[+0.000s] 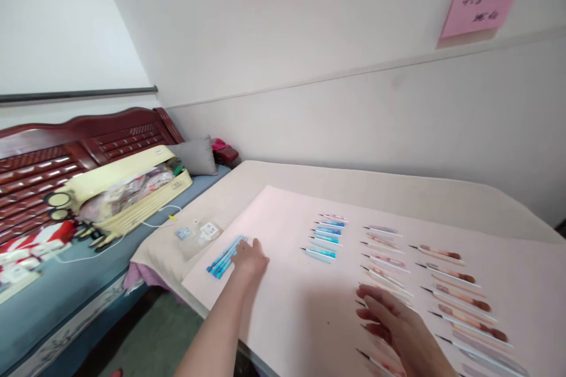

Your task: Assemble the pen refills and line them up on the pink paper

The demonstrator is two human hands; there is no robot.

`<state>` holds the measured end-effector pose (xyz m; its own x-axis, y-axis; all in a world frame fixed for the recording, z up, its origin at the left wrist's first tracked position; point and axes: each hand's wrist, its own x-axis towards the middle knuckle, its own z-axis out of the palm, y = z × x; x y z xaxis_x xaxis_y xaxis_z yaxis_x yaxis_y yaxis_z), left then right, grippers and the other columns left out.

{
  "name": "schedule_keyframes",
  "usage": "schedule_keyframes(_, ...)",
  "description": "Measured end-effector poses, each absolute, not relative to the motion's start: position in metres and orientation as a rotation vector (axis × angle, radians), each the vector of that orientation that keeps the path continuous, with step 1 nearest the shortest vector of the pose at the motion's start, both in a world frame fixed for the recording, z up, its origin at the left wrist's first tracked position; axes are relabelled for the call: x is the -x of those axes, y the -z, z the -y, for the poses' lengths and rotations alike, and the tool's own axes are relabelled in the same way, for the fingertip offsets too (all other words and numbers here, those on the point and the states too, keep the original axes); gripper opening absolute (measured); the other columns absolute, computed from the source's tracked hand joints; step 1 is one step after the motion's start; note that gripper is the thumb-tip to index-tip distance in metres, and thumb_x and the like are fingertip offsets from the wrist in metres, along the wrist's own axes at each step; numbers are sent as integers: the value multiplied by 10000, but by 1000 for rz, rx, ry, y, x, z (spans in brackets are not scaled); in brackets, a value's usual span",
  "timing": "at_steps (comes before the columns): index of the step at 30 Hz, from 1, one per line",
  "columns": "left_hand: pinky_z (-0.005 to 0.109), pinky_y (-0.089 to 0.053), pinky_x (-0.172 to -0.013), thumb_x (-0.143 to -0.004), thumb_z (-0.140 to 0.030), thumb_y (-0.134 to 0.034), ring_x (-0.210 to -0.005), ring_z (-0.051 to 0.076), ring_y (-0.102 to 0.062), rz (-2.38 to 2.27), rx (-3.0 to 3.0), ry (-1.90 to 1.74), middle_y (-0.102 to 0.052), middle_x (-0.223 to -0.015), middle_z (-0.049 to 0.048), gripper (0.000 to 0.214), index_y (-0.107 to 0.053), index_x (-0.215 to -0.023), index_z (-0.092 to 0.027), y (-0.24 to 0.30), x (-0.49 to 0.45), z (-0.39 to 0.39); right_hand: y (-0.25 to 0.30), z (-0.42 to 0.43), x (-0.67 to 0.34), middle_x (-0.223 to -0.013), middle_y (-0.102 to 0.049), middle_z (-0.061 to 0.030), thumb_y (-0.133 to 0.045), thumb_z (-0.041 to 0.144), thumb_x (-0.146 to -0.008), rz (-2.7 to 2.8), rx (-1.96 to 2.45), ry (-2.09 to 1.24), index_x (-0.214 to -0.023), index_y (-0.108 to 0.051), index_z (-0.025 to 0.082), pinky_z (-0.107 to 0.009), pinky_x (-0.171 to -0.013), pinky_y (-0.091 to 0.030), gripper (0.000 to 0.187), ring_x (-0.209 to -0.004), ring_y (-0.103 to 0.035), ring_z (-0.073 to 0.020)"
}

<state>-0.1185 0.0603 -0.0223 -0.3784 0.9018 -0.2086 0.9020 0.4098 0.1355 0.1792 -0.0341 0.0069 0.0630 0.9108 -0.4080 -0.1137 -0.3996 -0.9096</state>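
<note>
My left hand (250, 258) reaches to the near left part of a pale pink board (283, 212), its fingertips at the right ends of a bunch of thin blue pen-like sticks (225, 258). Its fingers look spread, and no stick appears lifted. My right hand (393, 324) hovers over the board with loosely curled fingers apart, hiding part of a column of white sticks with dark pointed tips and pinkish sleeves (384, 260). A shorter column with blue sleeves (327, 240) lies between my hands. Far right, similar sticks lie beside brown-ended brushes (464, 300).
The board lies on a cream-covered table (336, 175) against a white wall. A clear plastic bag (203, 235) is left of the board. A bed holds a yellow open box (132, 188) and grey pillow (194, 156). A pink note (484, 6) is taped to the wall.
</note>
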Motion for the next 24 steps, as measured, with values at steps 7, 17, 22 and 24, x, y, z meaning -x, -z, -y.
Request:
schedule_keyframes(7, 409, -356, -864, -766, -271, -482, -1110, 308, -478, -2369, -1658, -62, -525, -1183, 157, 423, -449, -1182, -202, 18, 130, -61, -1, 34, -183, -946, -671, -91, -654, 501, -624, 867, 1485, -1483, -934, -668, 175, -337, -713, -497, 450, -847, -634, -249)
schedule_keyframes(17, 398, -424, -778, -685, -175, -588, -917, 310, -601, -2181, -1533, -397, -649, -836, 169, 49, -575, -704, -131, 18, 133, -68, -3, 33, -181, -892, -661, -69, -639, 425, -679, 875, 1422, -1494, -894, -667, 190, -333, -685, -477, 320, -803, -627, -222)
schedule_keyframes(22, 278, -479, -649, -753, -240, -559, -676, 159, -621, -1526, -1249, -708, -641, -736, 59, 93, -552, -790, -156, 18, 75, -66, 0, 39, -163, -760, -639, -37, -590, 307, -713, 922, 1362, -1465, -851, -644, 178, -274, -581, -437, 197, -676, -609, -165)
schedule_keyframes(24, 261, -483, -653, -684, -221, -657, -640, 134, -610, -1190, -906, -836, -634, -718, 43, 156, -549, -771, -152, 18, 48, -60, 2, 40, -154, -783, -641, -35, -590, 324, -718, 890, 1351, -1474, -862, -635, 174, -260, -594, -436, 212, -693, -610, -151)
